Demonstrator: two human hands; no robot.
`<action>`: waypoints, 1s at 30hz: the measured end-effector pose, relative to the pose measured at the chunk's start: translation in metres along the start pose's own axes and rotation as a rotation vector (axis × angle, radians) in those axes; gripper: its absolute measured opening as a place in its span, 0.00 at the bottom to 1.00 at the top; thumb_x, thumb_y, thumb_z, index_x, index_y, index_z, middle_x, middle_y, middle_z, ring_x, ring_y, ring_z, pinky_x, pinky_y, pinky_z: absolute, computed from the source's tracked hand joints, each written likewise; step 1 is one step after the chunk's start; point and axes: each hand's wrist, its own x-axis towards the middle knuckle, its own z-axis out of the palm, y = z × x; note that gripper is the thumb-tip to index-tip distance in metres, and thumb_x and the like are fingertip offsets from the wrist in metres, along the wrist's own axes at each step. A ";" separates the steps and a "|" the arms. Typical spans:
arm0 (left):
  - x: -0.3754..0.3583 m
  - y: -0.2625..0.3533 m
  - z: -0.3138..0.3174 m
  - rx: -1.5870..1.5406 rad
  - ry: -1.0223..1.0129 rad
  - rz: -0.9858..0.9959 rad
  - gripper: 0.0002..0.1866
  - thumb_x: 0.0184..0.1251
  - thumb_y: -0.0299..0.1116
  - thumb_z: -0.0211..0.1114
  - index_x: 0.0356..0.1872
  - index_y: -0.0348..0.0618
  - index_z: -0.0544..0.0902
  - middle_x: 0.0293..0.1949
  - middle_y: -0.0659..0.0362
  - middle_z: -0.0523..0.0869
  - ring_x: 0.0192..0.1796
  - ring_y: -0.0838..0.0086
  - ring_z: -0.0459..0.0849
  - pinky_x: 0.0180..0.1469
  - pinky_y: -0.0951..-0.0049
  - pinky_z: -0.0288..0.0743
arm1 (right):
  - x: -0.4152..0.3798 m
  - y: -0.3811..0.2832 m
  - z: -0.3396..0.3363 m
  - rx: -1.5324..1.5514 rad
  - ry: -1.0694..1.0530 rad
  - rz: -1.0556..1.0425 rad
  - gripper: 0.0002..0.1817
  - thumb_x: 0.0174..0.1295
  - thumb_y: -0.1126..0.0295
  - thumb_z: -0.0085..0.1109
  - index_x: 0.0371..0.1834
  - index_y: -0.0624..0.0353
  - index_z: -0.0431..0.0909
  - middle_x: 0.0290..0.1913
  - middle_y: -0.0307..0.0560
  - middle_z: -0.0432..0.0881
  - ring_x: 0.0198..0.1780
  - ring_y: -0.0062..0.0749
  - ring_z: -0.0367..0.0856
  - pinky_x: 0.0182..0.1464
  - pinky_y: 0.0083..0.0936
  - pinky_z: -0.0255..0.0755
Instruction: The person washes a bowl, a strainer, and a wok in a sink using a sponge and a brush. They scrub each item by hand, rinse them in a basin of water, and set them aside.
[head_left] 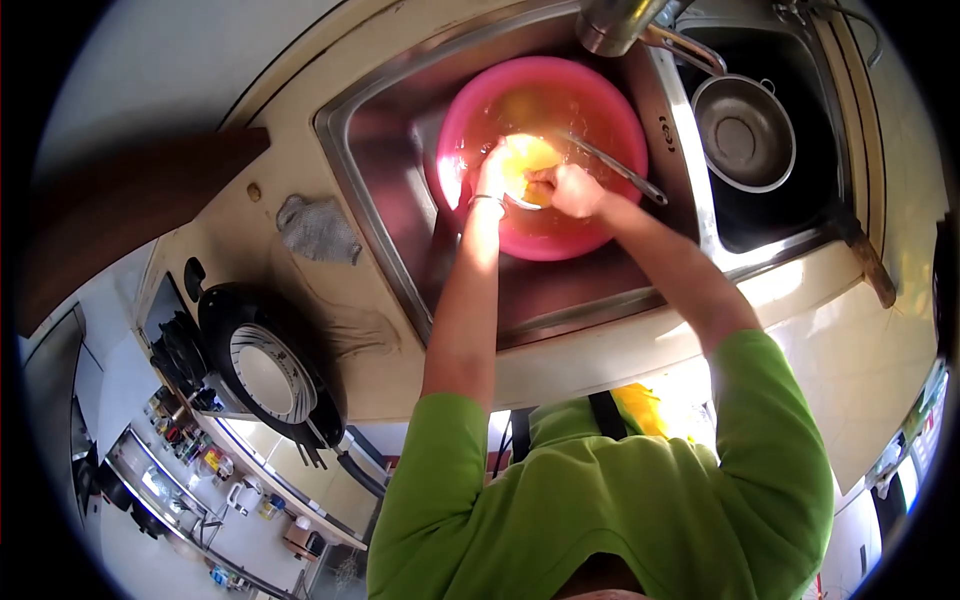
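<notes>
A pink basin point(610, 105) of liquid stands in the steel sink point(390, 130). Inside it, a brightly lit bowl point(533, 157) is between my hands; glare washes out its outline. My left hand point(492, 172) is closed on the bowl's left side. My right hand point(572, 190) has its fingers curled at the bowl's right side, touching something orange-yellow that is too glared to make out. A long metal utensil point(625, 172) leans across the basin's right part, its handle over the rim.
The faucet point(610, 30) hangs above the basin. In the right sink is a metal pot point(745, 135); a wooden handle point(870, 262) juts over the edge. At left are a grey cloth point(318, 230) and a black pan point(225, 310) holding a striped plate point(265, 370).
</notes>
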 end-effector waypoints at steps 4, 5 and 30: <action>-0.001 0.002 0.008 0.319 0.052 0.095 0.20 0.54 0.39 0.61 0.43 0.33 0.74 0.38 0.55 0.79 0.38 0.71 0.77 0.41 0.76 0.70 | -0.008 -0.018 -0.053 0.053 -0.434 -0.002 0.15 0.55 0.67 0.47 0.44 0.55 0.75 0.42 0.46 0.78 0.42 0.39 0.76 0.47 0.26 0.68; 0.001 0.005 0.008 0.253 0.026 0.026 0.21 0.52 0.39 0.62 0.42 0.33 0.74 0.36 0.55 0.79 0.37 0.70 0.77 0.40 0.75 0.71 | -0.009 -0.020 -0.053 -0.275 -0.372 0.054 0.14 0.54 0.68 0.45 0.42 0.56 0.76 0.41 0.46 0.78 0.43 0.36 0.76 0.46 0.27 0.68; -0.018 -0.021 0.001 0.279 0.187 0.175 0.21 0.48 0.41 0.66 0.37 0.34 0.77 0.33 0.58 0.80 0.34 0.77 0.77 0.37 0.79 0.70 | -0.021 -0.010 -0.012 -0.164 -0.182 0.337 0.16 0.52 0.59 0.46 0.45 0.43 0.74 0.41 0.53 0.76 0.43 0.43 0.75 0.45 0.32 0.69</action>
